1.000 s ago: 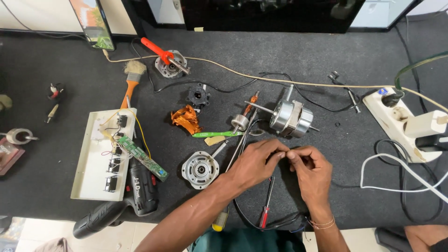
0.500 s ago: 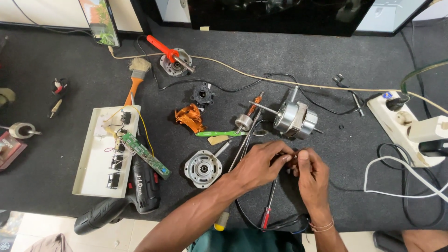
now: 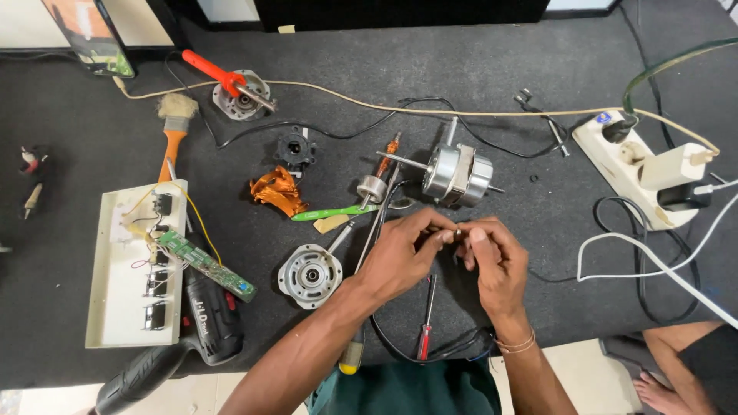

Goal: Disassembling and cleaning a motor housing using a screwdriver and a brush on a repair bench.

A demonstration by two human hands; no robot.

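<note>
My left hand (image 3: 400,257) and my right hand (image 3: 498,261) meet over the dark mat, fingertips pinched together on a small metal part (image 3: 458,231) between them. What the part is stays too small to tell. Just beyond the hands lies a silver motor body (image 3: 455,174) with its shaft. A round motor end cover (image 3: 309,275) rests left of my left wrist. A red-handled screwdriver (image 3: 425,323) lies below the hands, and a yellow-handled one (image 3: 352,355) pokes out under my left forearm.
A copper coil (image 3: 275,190), green tool (image 3: 332,212), brush (image 3: 174,131), white board with a green circuit strip (image 3: 131,265), black drill (image 3: 204,323), red-handled tool (image 3: 223,77) and white power strip (image 3: 638,165) lie around. Cables (image 3: 653,261) trail right. A person's bare foot (image 3: 663,392) shows bottom right.
Both hands have drawn closer together and lifted slightly toward the motor body, still pinching the small part. Nothing else on the mat has moved.
</note>
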